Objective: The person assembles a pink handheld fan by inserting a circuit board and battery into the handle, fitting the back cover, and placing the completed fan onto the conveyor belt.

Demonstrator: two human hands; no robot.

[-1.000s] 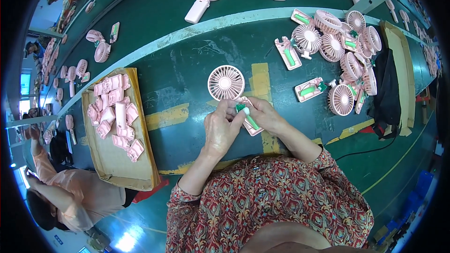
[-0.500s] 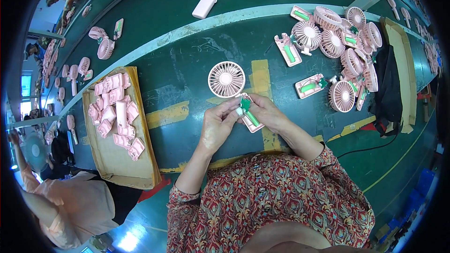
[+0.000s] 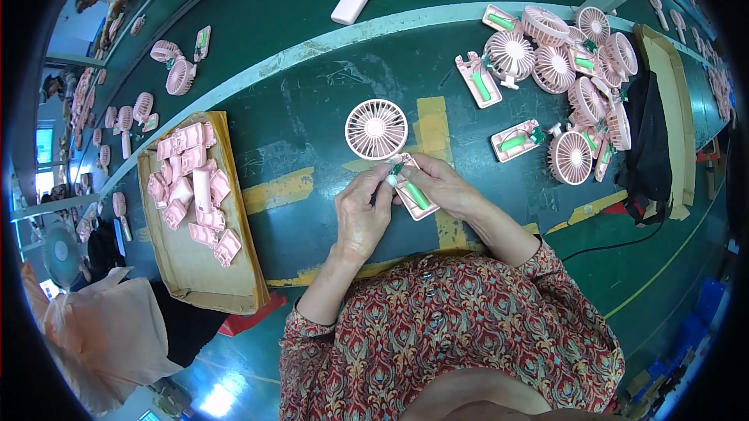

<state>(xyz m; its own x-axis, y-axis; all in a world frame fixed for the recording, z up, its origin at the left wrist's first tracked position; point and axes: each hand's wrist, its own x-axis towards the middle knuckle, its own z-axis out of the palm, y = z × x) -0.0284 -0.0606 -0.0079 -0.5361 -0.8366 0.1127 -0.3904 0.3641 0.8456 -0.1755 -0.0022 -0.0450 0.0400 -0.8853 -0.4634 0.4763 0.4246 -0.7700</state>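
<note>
Pink handle shell: tilted over the worktop, its open side up, just in front of the wearer and held at its far end.
Green battery: lying lengthwise inside that shell.
Green circuit board: at the shell's far end, among the fingertips, partly covered.
Right hand: closed on the shell's right side.
Left hand: thumb and fingers drawn narrow beside the board and a small white piece; whether they pinch either, I cannot tell.
Round fan head: just beyond the hands, grille up; whether it is joined to the shell, I cannot tell.
Cardboard tray: on the left, holding loose pink casing parts.
Heap of pink fans: on the right, open shells with green batteries among them.
Separate open shell: lying just left of the heap.
Co-worker: at the lower left, in pale peach clothing.
</note>
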